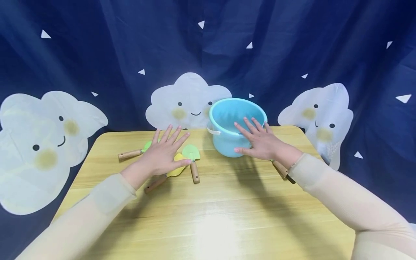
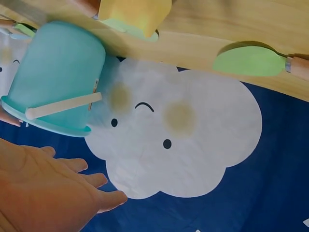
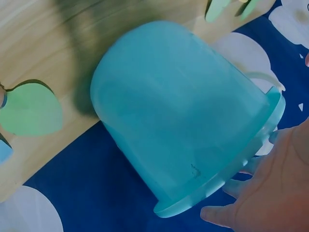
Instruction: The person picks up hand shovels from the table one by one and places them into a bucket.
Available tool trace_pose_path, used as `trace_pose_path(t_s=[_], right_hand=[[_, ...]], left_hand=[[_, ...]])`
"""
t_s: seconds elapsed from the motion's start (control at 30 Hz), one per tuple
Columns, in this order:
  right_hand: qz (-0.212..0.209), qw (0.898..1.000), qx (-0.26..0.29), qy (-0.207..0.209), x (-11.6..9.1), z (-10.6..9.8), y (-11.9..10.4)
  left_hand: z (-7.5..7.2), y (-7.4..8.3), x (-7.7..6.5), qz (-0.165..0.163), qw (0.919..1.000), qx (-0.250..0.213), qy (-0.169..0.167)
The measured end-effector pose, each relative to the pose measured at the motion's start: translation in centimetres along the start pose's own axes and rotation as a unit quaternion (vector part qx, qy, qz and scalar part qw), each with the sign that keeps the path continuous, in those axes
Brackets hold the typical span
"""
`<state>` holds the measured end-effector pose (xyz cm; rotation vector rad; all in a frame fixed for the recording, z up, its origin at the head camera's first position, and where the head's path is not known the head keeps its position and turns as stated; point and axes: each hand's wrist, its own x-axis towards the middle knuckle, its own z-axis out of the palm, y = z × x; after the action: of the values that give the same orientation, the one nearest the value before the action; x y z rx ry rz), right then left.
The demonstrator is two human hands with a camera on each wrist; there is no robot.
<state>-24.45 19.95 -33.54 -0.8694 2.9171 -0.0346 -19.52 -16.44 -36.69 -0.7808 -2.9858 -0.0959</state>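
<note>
A light blue bucket (image 1: pixel 229 142) with a white handle (image 1: pixel 212 130) stands upright at the table's back edge. My right hand (image 1: pixel 260 142) is held at its near right side, fingers spread; in the right wrist view its fingertips overlap the rim, and touching cannot be told. Fingers apart, my left hand (image 1: pixel 162 155) hovers over several small wooden-handled garden tools. Near it lie a yellow-bladed trowel (image 1: pixel 177 169), a green leaf-shaped one (image 1: pixel 191 151) and another green-bladed tool (image 2: pixel 248 61). Neither hand holds anything.
Right of the bucket, partly behind my right wrist, lies a wooden tool handle (image 1: pixel 280 169); a green blade (image 3: pixel 31 108) and a blue piece (image 3: pixel 5 151) show there too. A dark blue curtain (image 1: pixel 123 43) with white clouds hangs behind the wooden table (image 1: pixel 182 213).
</note>
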Motion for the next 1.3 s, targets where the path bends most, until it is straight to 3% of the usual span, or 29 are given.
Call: trace_pose_path(t_s=[0.5, 0.97, 1.3], right_hand=[[-0.006, 1.000, 0.017, -0.010, 0.6, 0.0, -0.1], [-0.006, 1.000, 0.016, -0.018, 1.1, -0.1, 0.0], [-0.006, 1.000, 0.019, -0.018, 1.4, 0.1, 0.0]], left_hand=[[0.9, 1.1, 2.0, 0.004, 0.9999, -0.014, -0.007], [0.5, 3.7, 5.2, 0.026, 0.9987, -0.037, -0.023], [0.8, 4.0, 7.0, 0.026, 0.9983, -0.047, -0.024]])
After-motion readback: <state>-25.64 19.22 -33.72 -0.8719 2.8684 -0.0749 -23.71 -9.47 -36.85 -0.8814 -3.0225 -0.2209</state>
